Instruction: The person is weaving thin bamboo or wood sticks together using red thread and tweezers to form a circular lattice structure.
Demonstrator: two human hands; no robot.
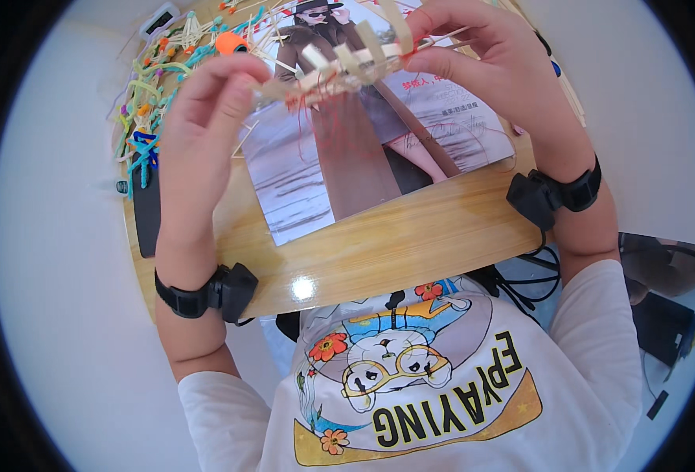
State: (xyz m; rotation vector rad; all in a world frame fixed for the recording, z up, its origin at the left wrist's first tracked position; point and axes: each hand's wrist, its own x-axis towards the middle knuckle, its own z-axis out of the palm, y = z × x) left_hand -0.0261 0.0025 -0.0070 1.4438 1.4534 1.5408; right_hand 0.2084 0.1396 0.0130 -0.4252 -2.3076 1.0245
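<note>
A small craft of pale wooden sticks [351, 67], bound with red thread [328, 138], is held up between my two hands. My left hand [215, 102] pinches its left end between thumb and fingers. At the other end, my right hand [493, 51] is closed on the sticks, with thumb and forefinger pressed together near a flat upright strip. Loose loops of the thread dangle below the craft. Under it lies a large glossy magazine [296, 208] with a figure in a long brown coat. My fingers partly hide both ends of the craft.
Colourful bendy craft pieces [145, 118] are heaped at the table's left, beside an orange object [232, 43]. A dark flat item [148, 212] lies at the left edge. Black cables [532, 287] hang by the front edge of the wooden table [387, 244].
</note>
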